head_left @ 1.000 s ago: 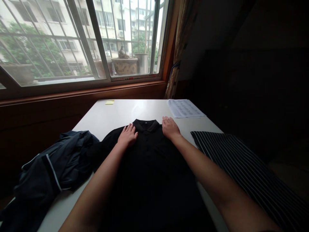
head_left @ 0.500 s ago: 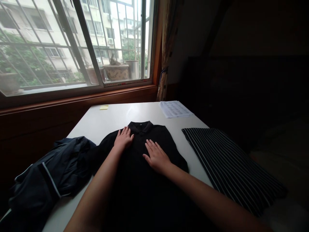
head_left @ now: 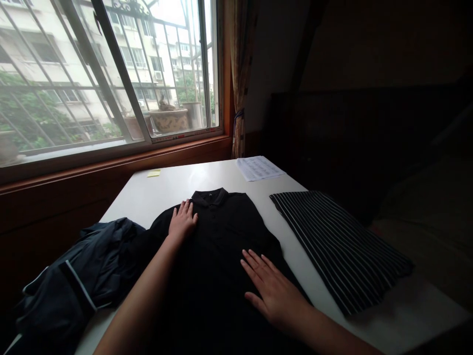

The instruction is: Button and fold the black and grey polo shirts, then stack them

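Note:
A black polo shirt lies front side up on the white table, its collar toward the window and its lower part reaching out of view in the dark. My left hand rests flat on the shirt's left shoulder, just beside the collar, fingers spread. Lower down on the right side of the body, my right hand lies flat with fingers stretched out and the thumb apart. Neither hand grips the cloth.
To the left a crumpled dark jacket with white piping lies against the shirt's sleeve. A dark striped cloth is spread at the right. Printed papers and a yellow sticky note lie at the far end of the white table.
My right hand has slid down the shirt toward me and to the right. The left hand stays near the collar. The whole view has shifted slightly.

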{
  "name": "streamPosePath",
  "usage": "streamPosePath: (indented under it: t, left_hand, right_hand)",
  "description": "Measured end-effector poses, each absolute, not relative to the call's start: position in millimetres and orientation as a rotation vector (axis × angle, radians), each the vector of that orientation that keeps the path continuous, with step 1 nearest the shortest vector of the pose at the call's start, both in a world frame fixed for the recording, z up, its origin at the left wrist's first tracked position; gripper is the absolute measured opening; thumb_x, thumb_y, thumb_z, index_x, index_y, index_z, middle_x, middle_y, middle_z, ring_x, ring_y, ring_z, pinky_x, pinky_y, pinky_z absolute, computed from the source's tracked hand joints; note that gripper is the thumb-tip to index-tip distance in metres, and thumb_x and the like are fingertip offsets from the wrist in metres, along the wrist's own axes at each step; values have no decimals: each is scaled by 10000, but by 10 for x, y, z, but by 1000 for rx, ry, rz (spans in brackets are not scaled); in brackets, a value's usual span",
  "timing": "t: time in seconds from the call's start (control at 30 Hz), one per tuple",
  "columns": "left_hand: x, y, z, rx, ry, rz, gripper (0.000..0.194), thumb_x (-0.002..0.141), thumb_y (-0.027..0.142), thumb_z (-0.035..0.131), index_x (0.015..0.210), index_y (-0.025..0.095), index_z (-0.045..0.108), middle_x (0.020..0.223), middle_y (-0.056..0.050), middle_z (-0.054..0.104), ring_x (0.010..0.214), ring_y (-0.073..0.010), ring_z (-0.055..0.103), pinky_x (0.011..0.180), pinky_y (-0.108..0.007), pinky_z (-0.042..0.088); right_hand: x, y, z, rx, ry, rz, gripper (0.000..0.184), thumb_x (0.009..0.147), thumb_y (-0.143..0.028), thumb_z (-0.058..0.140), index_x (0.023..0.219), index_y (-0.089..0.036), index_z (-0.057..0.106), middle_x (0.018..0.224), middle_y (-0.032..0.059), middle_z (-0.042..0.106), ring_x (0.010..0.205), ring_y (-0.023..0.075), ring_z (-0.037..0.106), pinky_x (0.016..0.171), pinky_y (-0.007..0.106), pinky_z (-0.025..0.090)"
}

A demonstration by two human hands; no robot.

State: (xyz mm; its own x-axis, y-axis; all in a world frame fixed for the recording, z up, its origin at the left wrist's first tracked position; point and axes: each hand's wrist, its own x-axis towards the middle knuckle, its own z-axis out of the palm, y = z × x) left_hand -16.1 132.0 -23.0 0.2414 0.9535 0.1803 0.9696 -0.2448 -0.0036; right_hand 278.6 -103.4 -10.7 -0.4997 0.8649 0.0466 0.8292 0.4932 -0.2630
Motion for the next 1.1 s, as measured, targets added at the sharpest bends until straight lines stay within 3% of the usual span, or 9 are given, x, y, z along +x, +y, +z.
streamPosePath:
  t: [0.2,0.47,0.6,0.73,0.9,1.0,1.1]
  left_hand:
    - [-201,718,-287,-2543,-1639,-170,574,1039,424,318,1545,155,344,1631,-87,255,1520,-277,200,1215,-515,207]
    - [-365,-555,-301,-2668,-1206,-219,604,1046,483,335,1590,272,177,1644,-38,224,1504,-257,254,1218,-499,228]
    - [-436,-1037,-195,-2651,-1085,-215,627,1037,466,390,1590,300,146,1643,-28,239,1490,-242,292,1216,-454,248]
    - [-531,-1347,-85,-2608,-1040,-202,633,1020,452,434,1585,299,192,1616,-39,315,1455,-257,362,1150,-437,374]
    - [-709,-1567,-21,-2660,-1020,-223,662,976,456,501,1575,302,263,1533,-61,465,1346,-293,505,988,-427,542]
    - [-790,-1624,-34,-2695,-1146,-290,588,935,356,562,1504,359,412,1416,-36,593,1204,-281,609,922,-397,583]
    - [-787,-1616,-41,-2717,-1307,-271,460,893,175,540,1313,346,616,1217,-36,693,1024,-250,665,834,-352,599]
  right_hand:
    - [2898,-1390,-142,-1512,-2538,236,638,1038,-492,367,1597,-301,126,1661,18,127,1522,271,185,1235,513,207]
    - [3064,-1585,-233,-1602,-2484,149,664,1019,-528,400,1592,-361,111,1657,-2,161,1513,290,213,1210,547,260]
    - [3192,-1618,-212,-1674,-2429,203,617,1003,-547,419,1570,-417,213,1657,-28,186,1518,313,187,1194,582,270]
    - [3338,-1648,-207,-1737,-2272,278,588,956,-556,510,1507,-372,418,1643,6,270,1494,335,256,1159,543,359]
    - [3449,-1634,-170,-1711,-1989,373,419,900,-332,581,1316,-301,624,1459,66,508,1320,294,513,1117,472,436]
    - [3448,-1602,-60,-1651,-1906,462,331,900,-273,531,1197,-289,676,1258,76,614,1196,268,603,1055,433,494]
    - [3370,-1592,63,-1571,-1911,522,296,929,-241,490,1145,-295,686,1131,69,648,1098,246,642,986,397,532]
